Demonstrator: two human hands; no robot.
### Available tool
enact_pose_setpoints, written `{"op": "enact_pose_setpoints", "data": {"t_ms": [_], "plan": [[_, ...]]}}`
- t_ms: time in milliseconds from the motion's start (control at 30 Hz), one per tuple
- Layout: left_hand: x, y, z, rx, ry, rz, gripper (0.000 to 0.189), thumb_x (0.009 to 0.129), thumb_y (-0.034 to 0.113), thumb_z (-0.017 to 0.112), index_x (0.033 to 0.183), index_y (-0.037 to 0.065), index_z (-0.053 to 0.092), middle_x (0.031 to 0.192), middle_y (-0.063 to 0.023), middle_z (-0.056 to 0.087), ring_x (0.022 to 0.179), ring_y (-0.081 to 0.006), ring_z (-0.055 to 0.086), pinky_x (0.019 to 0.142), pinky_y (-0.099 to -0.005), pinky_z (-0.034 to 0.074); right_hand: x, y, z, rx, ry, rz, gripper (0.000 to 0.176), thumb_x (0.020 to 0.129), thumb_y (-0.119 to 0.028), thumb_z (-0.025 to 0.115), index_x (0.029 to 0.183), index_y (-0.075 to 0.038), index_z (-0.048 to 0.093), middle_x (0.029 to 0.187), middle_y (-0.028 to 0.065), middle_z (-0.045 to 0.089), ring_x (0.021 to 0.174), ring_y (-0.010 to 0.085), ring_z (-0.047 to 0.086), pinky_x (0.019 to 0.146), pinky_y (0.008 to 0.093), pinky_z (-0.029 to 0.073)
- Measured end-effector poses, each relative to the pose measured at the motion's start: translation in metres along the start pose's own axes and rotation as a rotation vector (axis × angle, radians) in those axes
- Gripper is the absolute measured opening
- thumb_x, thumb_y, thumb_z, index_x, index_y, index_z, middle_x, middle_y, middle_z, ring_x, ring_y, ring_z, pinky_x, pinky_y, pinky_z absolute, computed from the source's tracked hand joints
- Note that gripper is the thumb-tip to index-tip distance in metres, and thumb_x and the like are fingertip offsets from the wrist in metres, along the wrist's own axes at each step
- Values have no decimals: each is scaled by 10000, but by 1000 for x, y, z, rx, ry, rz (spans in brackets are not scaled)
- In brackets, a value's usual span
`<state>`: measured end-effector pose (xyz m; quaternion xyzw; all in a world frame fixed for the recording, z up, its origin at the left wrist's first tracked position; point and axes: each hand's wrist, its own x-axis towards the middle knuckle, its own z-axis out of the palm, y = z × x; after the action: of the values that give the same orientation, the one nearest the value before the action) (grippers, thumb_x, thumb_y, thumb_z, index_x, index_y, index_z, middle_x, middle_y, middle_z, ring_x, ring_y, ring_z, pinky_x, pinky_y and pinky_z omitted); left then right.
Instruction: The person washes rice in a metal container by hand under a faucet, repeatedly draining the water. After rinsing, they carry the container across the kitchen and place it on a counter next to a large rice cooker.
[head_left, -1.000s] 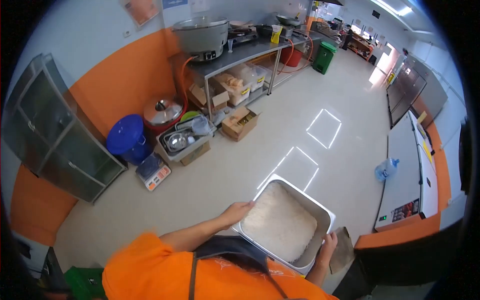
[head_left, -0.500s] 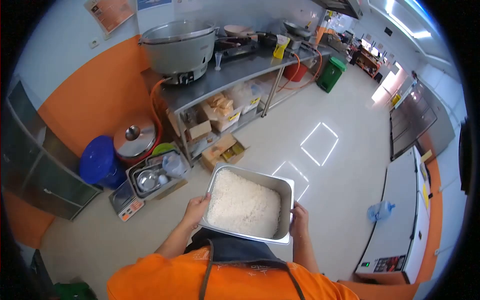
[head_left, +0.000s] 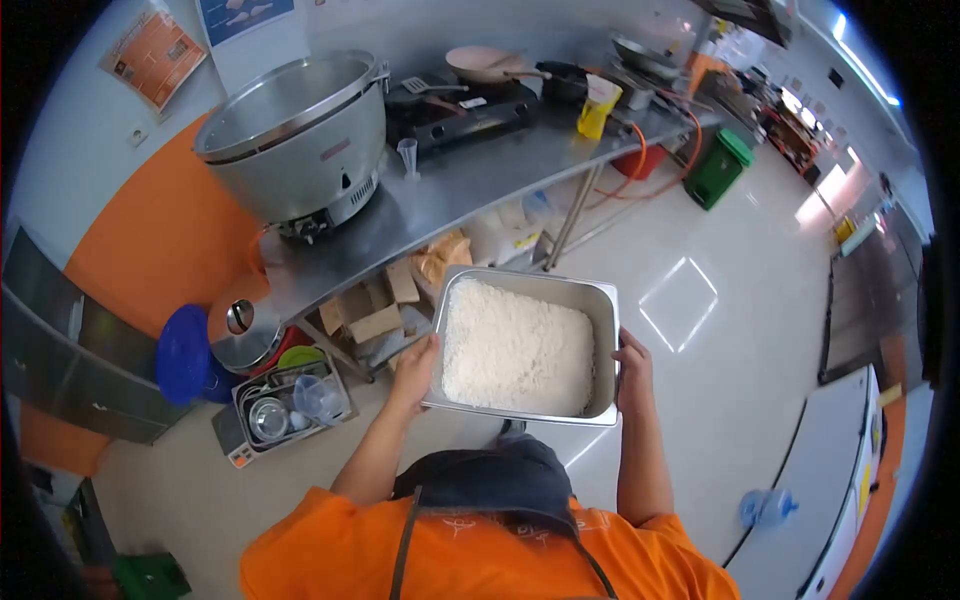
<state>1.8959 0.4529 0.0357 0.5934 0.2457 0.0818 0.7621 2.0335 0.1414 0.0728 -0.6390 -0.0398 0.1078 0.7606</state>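
A rectangular steel food pan holding white grain that looks like raw rice is carried in front of my body, above the floor. My left hand grips its left side, fingers tucked under the rim. On the opposite side, my right hand is closed round the right edge, the fingers partly hidden by the pan. Ahead and to the left, a large gas rice cooker stands on the steel counter with its lid off.
Along the counter are a gas stove, a clear measuring cup and a yellow pouch. Boxes fill the lower shelf. A blue bucket and a crate of utensils sit on the floor at left, a green bin farther off.
I have moved closer to the counter, so the rice cooker looks larger. The pan is held higher in view and a little farther right; both hands keep their hold.
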Motion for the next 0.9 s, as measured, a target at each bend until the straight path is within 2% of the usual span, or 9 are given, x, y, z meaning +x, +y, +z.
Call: {"op": "enact_pose_setpoints", "data": {"t_ms": [167, 333, 433, 467, 533, 633, 733, 833, 900], "plan": [[87, 9, 48, -144, 250, 27, 478, 890, 419, 513, 1020, -35, 593, 919, -84, 627, 799, -132, 574, 709, -256, 453, 163, -59, 26, -72, -264, 104, 583, 655, -89, 480, 1201, 114, 456, 1143, 177, 538, 1047, 249, 512, 917, 288, 375], [179, 38, 71, -172, 409, 105, 483, 879, 433, 528, 945, -38, 606, 893, -79, 624, 763, -133, 566, 681, -261, 447, 309, -62, 59, -192, -217, 98, 532, 679, -110, 511, 1163, 111, 484, 1061, 162, 561, 994, 224, 520, 867, 287, 394], [225, 82, 105, 41, 541, 153, 485, 871, 436, 541, 926, -42, 604, 863, -71, 618, 748, -122, 552, 668, -259, 438, 407, -44, 67, -225, -471, 112, 566, 708, -176, 548, 1178, 128, 461, 1113, 220, 542, 1032, 272, 527, 881, 316, 402], [247, 74, 105, -11, 555, 127, 489, 870, 438, 542, 930, -43, 604, 845, -67, 616, 737, -120, 548, 660, -256, 435, 434, -30, 69, -220, -453, 113, 569, 704, -180, 553, 1176, 125, 464, 1113, 219, 543, 1031, 273, 527, 884, 313, 400], [283, 53, 84, -125, 573, 92, 497, 867, 443, 543, 938, -45, 604, 810, -59, 612, 714, -114, 540, 644, -250, 431, 469, -4, 82, -215, -411, 93, 575, 695, -187, 563, 1172, 120, 471, 1112, 218, 545, 1029, 274, 527, 889, 308, 397], [331, 43, 88, 47, 689, 116, 526, 864, 466, 534, 964, -47, 600, 792, -70, 608, 702, -113, 533, 617, -263, 428, 532, 16, 90, -161, -486, 206, 584, 687, -193, 575, 1176, 110, 475, 1129, 223, 540, 1047, 270, 520, 889, 304, 396], [373, 67, 110, -35, 776, -35, 591, 867, 506, 493, 1022, -59, 573, 894, -109, 610, 797, -162, 559, 695, -284, 434, 604, 35, 92, -95, -487, 246, 569, 701, -147, 552, 1208, 94, 460, 1187, 202, 518, 1083, 272, 504, 898, 294, 393], [385, 107, 141, -248, 784, -210, 634, 873, 545, 439, 1089, -42, 543, 969, -129, 593, 860, -193, 571, 721, -319, 445, 626, 32, 88, 62, -642, 188, 564, 720, -95, 518, 1259, 50, 433, 1230, 169, 494, 1106, 256, 494, 908, 300, 391], [395, 90, 130, -405, 656, -63, 610, 893, 535, 386, 1143, -9, 504, 1023, -105, 590, 939, -189, 568, 793, -335, 443, 630, 3, 68, 43, -665, 266, 563, 735, -65, 496, 1286, 16, 417, 1237, 145, 491, 1086, 230, 511, 901, 299, 400]]}}
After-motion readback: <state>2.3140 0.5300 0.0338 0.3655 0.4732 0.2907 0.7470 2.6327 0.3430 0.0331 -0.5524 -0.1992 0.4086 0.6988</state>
